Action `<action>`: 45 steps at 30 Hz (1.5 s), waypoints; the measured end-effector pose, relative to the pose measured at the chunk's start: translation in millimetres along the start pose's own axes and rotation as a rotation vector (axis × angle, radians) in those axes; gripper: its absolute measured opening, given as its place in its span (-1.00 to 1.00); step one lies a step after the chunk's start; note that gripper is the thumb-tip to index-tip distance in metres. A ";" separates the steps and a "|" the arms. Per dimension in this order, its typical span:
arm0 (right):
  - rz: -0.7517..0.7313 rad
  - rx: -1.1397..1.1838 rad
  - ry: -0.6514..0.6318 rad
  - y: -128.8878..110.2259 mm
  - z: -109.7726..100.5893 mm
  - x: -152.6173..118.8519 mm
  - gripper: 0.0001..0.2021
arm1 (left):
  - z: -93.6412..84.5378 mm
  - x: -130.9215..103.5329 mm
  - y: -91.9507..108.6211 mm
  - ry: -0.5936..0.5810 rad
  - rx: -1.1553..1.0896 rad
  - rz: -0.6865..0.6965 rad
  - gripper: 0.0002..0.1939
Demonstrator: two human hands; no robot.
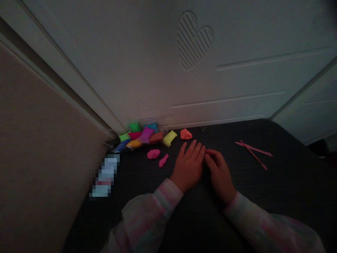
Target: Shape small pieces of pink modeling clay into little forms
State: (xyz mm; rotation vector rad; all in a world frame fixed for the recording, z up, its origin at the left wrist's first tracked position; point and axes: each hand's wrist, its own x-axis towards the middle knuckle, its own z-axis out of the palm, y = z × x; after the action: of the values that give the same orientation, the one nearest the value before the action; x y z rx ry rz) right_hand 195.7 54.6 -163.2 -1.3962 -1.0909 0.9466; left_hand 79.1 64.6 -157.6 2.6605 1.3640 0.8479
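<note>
My left hand (190, 164) lies palm down on the dark table (263, 196), fingers stretched forward and slightly apart. Beside it, my right hand (220, 173) has curled fingers, its thumb and index tips close together at the edge of the left hand's little finger. Whatever may be between those tips is hidden. Left of my left hand are a pink lump of modelling clay (153, 154) and a smaller, elongated pink clay piece (163, 160). An orange-coral clay lump (186, 134) sits just beyond my left fingertips.
Several colourful clay packets (146, 135) are heaped at the back left, with a yellow packet (170, 138) at their right end. Two thin pink modelling tools (254, 151) lie crossed on the right. A blurred pale item (106, 177) is at the left edge. A white door panel (147, 77) rises behind.
</note>
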 end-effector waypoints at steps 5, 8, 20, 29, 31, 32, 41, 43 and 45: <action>0.044 0.078 0.085 1.8 0.2 0.6 -0.76 | 14.2 4.9 -6.0 -0.088 0.075 -0.010 -0.56; 0.058 0.106 0.093 0.9 0.3 1.1 -0.77 | 16.1 3.7 -5.9 -0.116 0.086 -0.018 -0.55; 0.109 0.120 0.134 -0.4 -1.8 3.8 -0.80 | 4.6 3.2 -20.7 0.151 0.026 -0.141 -0.62; 0.156 0.148 0.147 0.8 -1.4 4.1 -0.82 | 11.1 0.8 -12.1 -0.007 0.059 0.148 -0.64; 0.169 0.152 0.144 0.8 -1.2 3.5 -0.81 | 13.3 0.0 -11.6 -0.021 0.065 0.132 -0.65; 0.174 0.155 0.145 0.7 -1.1 3.3 -0.81 | 13.7 -0.2 -11.4 -0.024 0.068 0.118 -0.65; 0.183 0.196 0.166 2.4 -0.4 3.3 -0.78 | 5.6 0.0 -16.7 0.090 0.027 0.006 -0.70; 0.184 0.201 0.169 3.5 -0.8 3.5 -0.78 | 2.7 -1.8 -18.8 0.148 0.021 -0.046 -0.65; 0.184 0.211 0.169 4.1 -1.1 3.6 -0.79 | 0.7 -3.9 -17.7 0.167 0.021 -0.062 -0.62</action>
State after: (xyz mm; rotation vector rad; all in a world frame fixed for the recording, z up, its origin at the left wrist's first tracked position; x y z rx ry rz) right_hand 198.1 57.7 -167.1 -1.3904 -0.7237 1.0233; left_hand 64.5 72.7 -164.7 2.5985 1.4887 1.0761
